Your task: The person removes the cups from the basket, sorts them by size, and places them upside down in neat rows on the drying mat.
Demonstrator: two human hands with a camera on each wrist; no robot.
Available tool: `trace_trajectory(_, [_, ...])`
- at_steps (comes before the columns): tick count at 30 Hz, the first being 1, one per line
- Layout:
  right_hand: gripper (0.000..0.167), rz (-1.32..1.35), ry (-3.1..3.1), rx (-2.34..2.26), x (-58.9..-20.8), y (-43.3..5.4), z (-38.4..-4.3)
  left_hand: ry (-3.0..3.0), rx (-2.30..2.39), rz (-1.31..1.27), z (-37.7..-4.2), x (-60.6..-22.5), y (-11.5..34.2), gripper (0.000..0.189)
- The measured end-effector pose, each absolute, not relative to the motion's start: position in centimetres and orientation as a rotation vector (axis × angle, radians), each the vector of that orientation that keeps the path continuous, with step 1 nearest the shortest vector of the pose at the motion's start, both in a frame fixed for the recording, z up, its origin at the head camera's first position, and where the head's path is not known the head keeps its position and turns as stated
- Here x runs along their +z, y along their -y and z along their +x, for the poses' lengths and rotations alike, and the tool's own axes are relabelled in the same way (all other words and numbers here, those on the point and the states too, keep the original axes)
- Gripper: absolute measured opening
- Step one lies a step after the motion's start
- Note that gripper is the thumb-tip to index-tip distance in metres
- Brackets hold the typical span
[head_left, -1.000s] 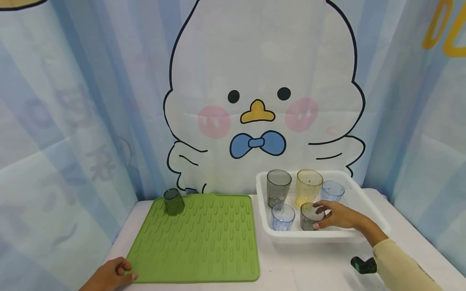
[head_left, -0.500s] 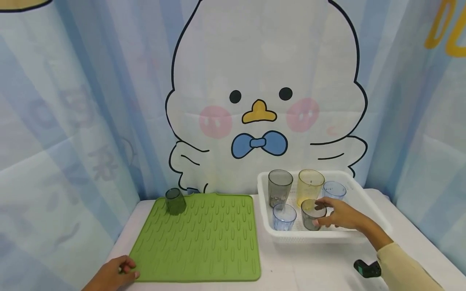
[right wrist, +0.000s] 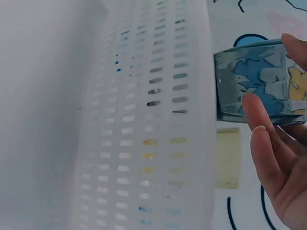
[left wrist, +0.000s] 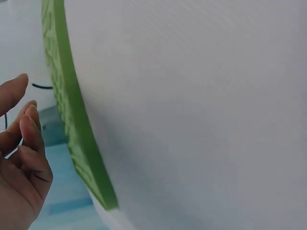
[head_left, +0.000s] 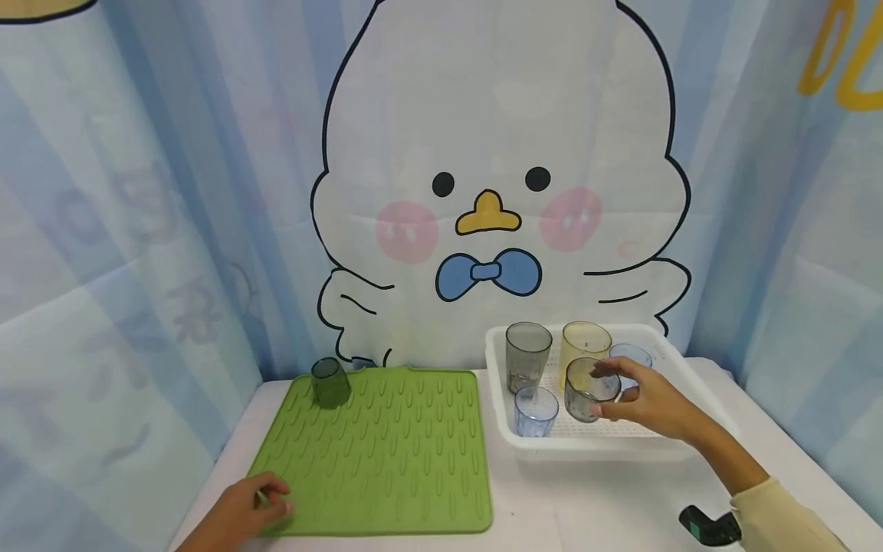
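Note:
My right hand [head_left: 651,402] pinches a short grey glass [head_left: 585,392] by its side, thumb and fingers across the rim. The glass is tilted a little and raised inside the white basket [head_left: 586,451]; the right wrist view shows this glass [right wrist: 252,81] above the basket's rim. Over the front left corner of the green drying mat [head_left: 393,460] is my left hand [head_left: 244,506], fingers loosely bent, holding nothing. In the left wrist view this hand [left wrist: 21,163] appears apart from the mat's edge. A dark glass [head_left: 331,385] stands upside down at the mat's back left.
Still in the basket are a tall grey glass [head_left: 527,356], a tall yellow glass [head_left: 585,337] and two short blue glasses, one in front [head_left: 536,414], one behind my right hand [head_left: 631,355]. A black object [head_left: 709,527] lies by the right sleeve. Printed curtains [head_left: 497,115] enclose the table.
My right hand has lifted the short grey glass from the basket floor. My left hand has shifted right, from the mat's edge to over its corner.

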State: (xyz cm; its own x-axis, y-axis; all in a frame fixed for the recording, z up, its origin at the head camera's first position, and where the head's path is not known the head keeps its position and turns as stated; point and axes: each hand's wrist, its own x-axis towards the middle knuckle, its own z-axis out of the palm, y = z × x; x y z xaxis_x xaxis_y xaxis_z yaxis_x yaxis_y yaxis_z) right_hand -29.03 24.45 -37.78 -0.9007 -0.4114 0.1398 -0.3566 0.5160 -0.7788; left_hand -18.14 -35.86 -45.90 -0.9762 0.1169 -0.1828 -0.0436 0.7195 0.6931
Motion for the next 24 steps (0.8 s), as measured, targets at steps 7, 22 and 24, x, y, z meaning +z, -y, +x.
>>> trace_trajectory(7, [0.065, -0.810, -2.662, -1.446, -36.2, -22.1, -26.7, -2.689, 1.180, 0.205, -17.9, -44.4, 33.0, 0.028])
trace_trajectory(22, [0.067, -1.073, -2.465, -1.599, -34.9, -16.8, -21.1, -2.671, 1.252, 0.536, -17.9, -40.0, 25.1, 0.027])
trace_trajectory(24, [0.067, -1.118, -2.431, -1.609, -34.9, -16.2, -20.5, -2.663, 1.274, 0.559, -17.6, -39.6, 24.2, 0.027])
